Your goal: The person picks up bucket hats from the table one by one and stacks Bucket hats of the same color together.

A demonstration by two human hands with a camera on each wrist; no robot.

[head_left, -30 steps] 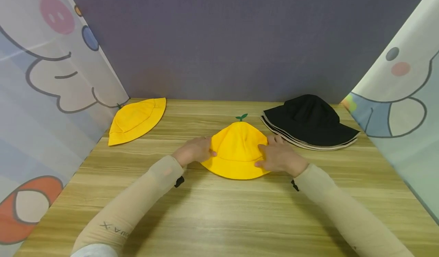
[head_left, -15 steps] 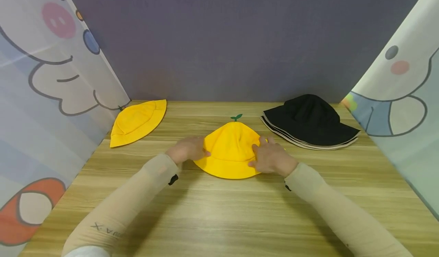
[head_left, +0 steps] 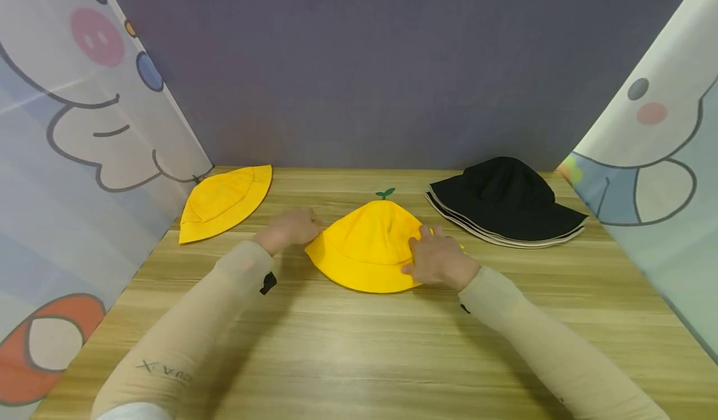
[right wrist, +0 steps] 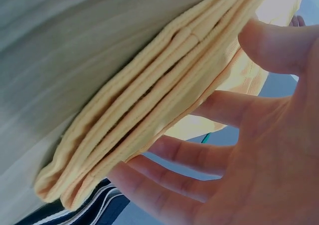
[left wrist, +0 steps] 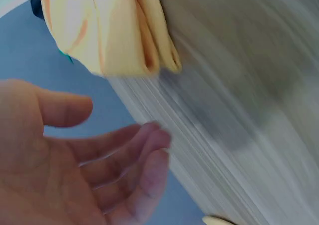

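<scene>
A stack of yellow bucket hats [head_left: 367, 239], with a green sprout on top, stands crown up on the table. In the right wrist view several brims [right wrist: 149, 100] lie layered together. My right hand [head_left: 443, 259] rests on the stack's right side, its fingers spread and fairly straight along the fabric. My left hand [head_left: 290, 229] is by the left brim edge; the left wrist view shows its palm and loosely bent fingers [left wrist: 149, 175] apart from the yellow fabric [left wrist: 114, 30], holding nothing.
Another yellow hat [head_left: 227, 202] leans at the back left, near the cartoon-printed side panel [head_left: 84, 133]. A stack of black bucket hats [head_left: 507, 205] with pale edges sits at the back right. A grey panel [head_left: 359, 71] closes off the wooden table's [head_left: 348, 351] back.
The yellow stack has shifted slightly left with both hands on it. Since then my left hand has come off its side and moved left, while my right hand stays against it.
</scene>
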